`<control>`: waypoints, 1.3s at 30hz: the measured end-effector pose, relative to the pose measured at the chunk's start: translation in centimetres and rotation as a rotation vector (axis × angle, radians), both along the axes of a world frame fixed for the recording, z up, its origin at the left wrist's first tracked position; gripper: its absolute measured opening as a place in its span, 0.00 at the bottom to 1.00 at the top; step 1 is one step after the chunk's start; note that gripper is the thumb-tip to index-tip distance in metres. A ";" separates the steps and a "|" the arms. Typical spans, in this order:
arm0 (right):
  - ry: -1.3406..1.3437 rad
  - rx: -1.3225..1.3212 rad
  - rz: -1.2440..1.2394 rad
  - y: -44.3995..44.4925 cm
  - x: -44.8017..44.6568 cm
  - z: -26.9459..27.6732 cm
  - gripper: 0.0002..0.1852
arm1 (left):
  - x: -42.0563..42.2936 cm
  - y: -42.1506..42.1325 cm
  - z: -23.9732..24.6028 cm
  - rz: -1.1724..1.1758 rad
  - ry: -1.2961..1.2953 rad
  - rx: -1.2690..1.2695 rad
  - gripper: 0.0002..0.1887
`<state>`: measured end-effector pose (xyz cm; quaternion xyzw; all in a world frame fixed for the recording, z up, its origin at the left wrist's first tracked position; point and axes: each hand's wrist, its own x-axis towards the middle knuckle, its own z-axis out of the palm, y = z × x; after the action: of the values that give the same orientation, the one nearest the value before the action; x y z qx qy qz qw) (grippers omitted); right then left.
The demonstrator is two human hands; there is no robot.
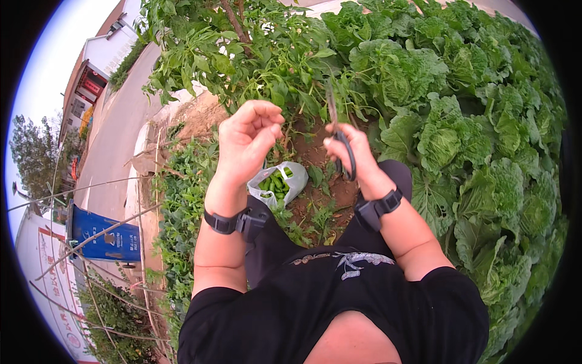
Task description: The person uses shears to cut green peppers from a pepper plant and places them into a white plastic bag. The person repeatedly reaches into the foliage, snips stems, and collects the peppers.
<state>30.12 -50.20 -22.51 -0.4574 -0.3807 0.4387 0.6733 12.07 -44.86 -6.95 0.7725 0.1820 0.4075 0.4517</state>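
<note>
My right hand (350, 150) grips the black handle of a pair of scissors (333, 107), whose blades point up towards the pepper plants. Level with it on the left, my left hand (252, 134) is raised with its fingers curled and thumb near the fingertips; whether something small is between them cannot be told. Below and between the hands, a translucent plastic bag (297, 179) stands on the soil with its top open, holding several green peppers (275, 183). Leafy pepper plants (282, 77) with some green fruit grow just beyond both hands.
Large leafy cabbages (439, 141) crowd the right side. Low green plants (186, 191) grow along the left, beside a fence of thin wooden sticks (141, 245). Past it stand a blue wheeled bin (107, 234) and a paved road (120, 123). Bare soil (341, 193) lies between my knees.
</note>
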 end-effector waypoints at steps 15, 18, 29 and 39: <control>0.202 -0.309 0.013 5.8 -1.9 0.5 0.11 | -3.1 -2.2 3.5 -0.326 -0.115 0.105 0.09; 0.234 -0.360 -0.021 10.2 -0.6 0.4 0.10 | -0.6 1.7 -1.1 -0.135 -0.031 -0.167 0.06; 0.291 -0.557 -0.047 24.1 6.0 -2.6 0.17 | 1.0 8.2 -10.8 -0.171 0.096 -0.396 0.08; 0.096 -0.409 -0.174 23.0 5.1 -4.7 0.06 | 0.4 9.0 -12.7 -0.159 0.087 -0.449 0.08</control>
<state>35.22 -27.23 -27.21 -0.5941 -0.2106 0.4684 0.6191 12.43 -35.90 -19.66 0.6815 0.2259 0.2861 0.6345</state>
